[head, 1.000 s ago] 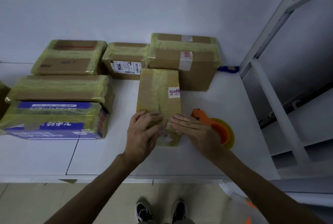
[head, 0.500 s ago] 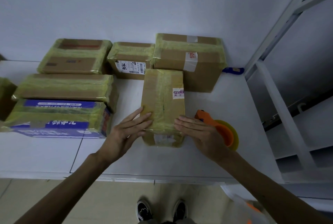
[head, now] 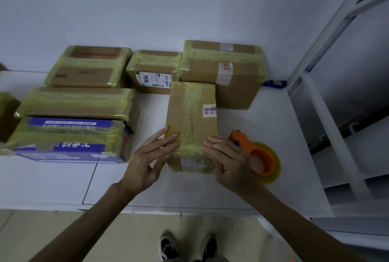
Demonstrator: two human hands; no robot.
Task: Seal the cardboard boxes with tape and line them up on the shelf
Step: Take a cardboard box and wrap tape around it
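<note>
**First:** Since a second ago the left hand (head: 147, 160) has slid off the middle of the lid to its left edge. The right hand (head: 229, 162) has barely shifted.

**Second:** And the parcel?

**First:** Same spot. The narrow brown cardboard box wrapped in yellowish tape (head: 191, 118) lies flat on the white shelf top (head: 210, 190), with its long side running away from the person. Its far end sits close to two back boxes, though I cannot tell whether it touches them.

**Second:** Are the fingers gripping?

**First:** No. The left fingers are straight and slightly spread, tips resting on the taped top by the near left edge. The right fingers are straight and held together, laid on the near right corner. Neither hand curls round anything.

**Second:** Where is the tape?

**First:** The orange tape dispenser with its yellowish roll (head: 259, 158) lies on the shelf just right of the right hand, partly behind it.

**Second:** And the others?

**First:** Along the wall stand a flat taped carton (head: 88, 65), a small carton with a white barcode label (head: 154, 70) and a tall brown carton (head: 221, 72). In front on the left lie a long taped carton (head: 75, 101) and a blue-and-white printed carton (head: 67, 137). A small blue object (head: 273, 83) lies in the far right corner.
</note>
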